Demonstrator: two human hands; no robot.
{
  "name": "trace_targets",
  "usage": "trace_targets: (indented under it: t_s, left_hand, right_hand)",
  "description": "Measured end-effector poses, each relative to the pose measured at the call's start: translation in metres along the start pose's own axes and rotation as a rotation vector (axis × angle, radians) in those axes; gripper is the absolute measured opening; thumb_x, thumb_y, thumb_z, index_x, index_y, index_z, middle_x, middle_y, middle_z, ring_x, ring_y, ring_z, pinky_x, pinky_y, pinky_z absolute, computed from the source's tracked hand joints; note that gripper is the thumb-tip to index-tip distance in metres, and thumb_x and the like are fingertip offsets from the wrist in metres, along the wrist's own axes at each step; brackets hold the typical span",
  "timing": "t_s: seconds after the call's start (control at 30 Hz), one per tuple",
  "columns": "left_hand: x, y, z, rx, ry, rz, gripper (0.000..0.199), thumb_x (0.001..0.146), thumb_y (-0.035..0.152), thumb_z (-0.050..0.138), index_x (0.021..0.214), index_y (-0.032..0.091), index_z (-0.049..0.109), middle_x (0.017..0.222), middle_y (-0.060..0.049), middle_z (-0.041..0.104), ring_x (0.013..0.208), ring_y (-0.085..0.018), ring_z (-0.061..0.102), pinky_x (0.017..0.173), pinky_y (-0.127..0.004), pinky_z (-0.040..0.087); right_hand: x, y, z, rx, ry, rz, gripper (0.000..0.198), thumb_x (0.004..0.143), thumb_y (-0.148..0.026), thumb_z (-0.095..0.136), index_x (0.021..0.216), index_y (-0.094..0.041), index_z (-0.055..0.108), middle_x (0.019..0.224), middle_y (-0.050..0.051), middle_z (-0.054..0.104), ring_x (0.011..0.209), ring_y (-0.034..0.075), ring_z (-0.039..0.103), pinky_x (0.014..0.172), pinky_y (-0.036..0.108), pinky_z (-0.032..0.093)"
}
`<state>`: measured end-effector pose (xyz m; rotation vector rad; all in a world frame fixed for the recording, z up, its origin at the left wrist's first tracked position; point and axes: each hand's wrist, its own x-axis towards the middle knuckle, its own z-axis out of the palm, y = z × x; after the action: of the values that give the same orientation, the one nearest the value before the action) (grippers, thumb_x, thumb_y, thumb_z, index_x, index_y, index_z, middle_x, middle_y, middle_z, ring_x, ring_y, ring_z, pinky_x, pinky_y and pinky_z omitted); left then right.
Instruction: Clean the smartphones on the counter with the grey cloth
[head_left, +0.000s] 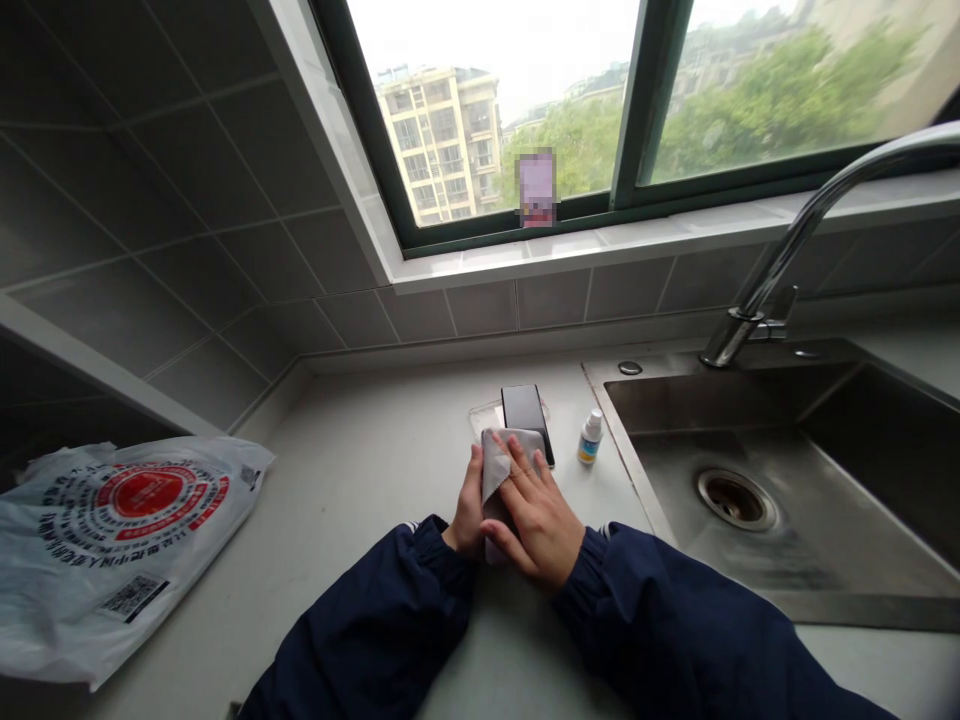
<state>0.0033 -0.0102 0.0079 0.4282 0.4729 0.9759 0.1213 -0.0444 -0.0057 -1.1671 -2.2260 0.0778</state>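
My left hand (469,505) is closed around the near left side of a grey lens cloth (500,468) with a zigzag edge; most of its fingers are hidden beneath. Across the cloth lies my right hand (536,515), its fingers stretched out and slightly apart. Whether anything is under the cloth I cannot tell. Just beyond both hands, a dark smartphone (526,408) rests on the counter, partly covered by the cloth from this angle. A clear phone case (482,416) is partly behind it. To the right stands a small white spray bottle (590,438) with a blue and yellow label.
On the right, a steel sink (787,520) is set into the white counter (360,440), with a curved chrome faucet (795,220) at its back. A printed plastic bag (135,540) lies at the left. A window (585,110) rises behind the counter.
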Motion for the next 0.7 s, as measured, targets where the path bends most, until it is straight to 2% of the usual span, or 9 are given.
trace_targets:
  t_s: [0.1, 0.17, 0.27, 0.37, 0.53, 0.7]
  left_hand:
    - [0.000, 0.008, 0.005, -0.005, 0.152, -0.016, 0.066, 0.099, 0.061, 0.034, 0.111, 0.009, 0.071, 0.125, -0.016, 0.070, 0.139, -0.030, 0.048, 0.123, -0.041, 0.024]
    - [0.000, 0.010, 0.007, 0.001, 0.169, -0.013, 0.066, 0.099, 0.061, 0.033, 0.109, 0.008, 0.072, 0.122, -0.016, 0.071, 0.138, -0.030, 0.049, 0.123, -0.042, 0.024]
    - [-0.002, 0.006, 0.004, 0.009, 0.079, -0.042, 0.068, 0.099, 0.062, 0.031, 0.121, 0.011, 0.070, 0.128, -0.014, 0.069, 0.141, -0.029, 0.046, 0.124, -0.042, 0.022]
    - [-0.003, -0.001, -0.001, 0.017, -0.028, -0.053, 0.068, 0.099, 0.063, 0.027, 0.135, 0.017, 0.063, 0.141, -0.010, 0.061, 0.147, -0.026, 0.037, 0.126, -0.040, 0.018]
    - [-0.003, -0.006, -0.003, 0.085, -0.123, -0.007, 0.064, 0.101, 0.058, 0.024, 0.147, 0.021, 0.050, 0.156, -0.004, 0.045, 0.151, -0.022, 0.027, 0.125, -0.034, 0.014]
    - [-0.002, -0.005, -0.003, 0.214, -0.173, 0.021, 0.064, 0.101, 0.058, 0.028, 0.153, 0.024, 0.040, 0.159, -0.003, 0.041, 0.152, -0.023, 0.026, 0.126, -0.034, 0.011]
  right_hand:
    - [-0.002, -0.005, 0.001, 0.025, -0.085, -0.065, 0.071, 0.102, -0.046, 0.042, 0.157, -0.005, 0.024, 0.165, 0.016, 0.016, 0.154, 0.035, 0.008, 0.119, 0.062, 0.026]
    - [-0.002, -0.005, 0.000, 0.024, -0.097, -0.075, 0.070, 0.102, -0.045, 0.043, 0.157, -0.005, 0.026, 0.165, 0.017, 0.017, 0.154, 0.035, 0.008, 0.119, 0.063, 0.025]
    - [0.000, -0.002, -0.003, 0.010, -0.070, -0.062, 0.072, 0.102, -0.045, 0.043, 0.158, -0.006, 0.022, 0.165, 0.017, 0.016, 0.154, 0.035, 0.007, 0.119, 0.063, 0.024]
    - [0.002, 0.003, -0.005, -0.004, -0.018, -0.039, 0.073, 0.102, -0.045, 0.042, 0.160, -0.009, 0.015, 0.166, 0.015, 0.014, 0.154, 0.034, 0.008, 0.119, 0.063, 0.025]
    - [0.004, 0.010, -0.003, -0.020, 0.052, -0.019, 0.074, 0.103, -0.045, 0.040, 0.162, -0.014, 0.008, 0.166, 0.015, 0.015, 0.154, 0.035, 0.010, 0.118, 0.064, 0.027]
    - [0.006, 0.012, -0.006, -0.029, 0.096, -0.014, 0.075, 0.103, -0.043, 0.039, 0.161, -0.013, 0.003, 0.165, 0.016, 0.017, 0.154, 0.036, 0.012, 0.116, 0.064, 0.030]
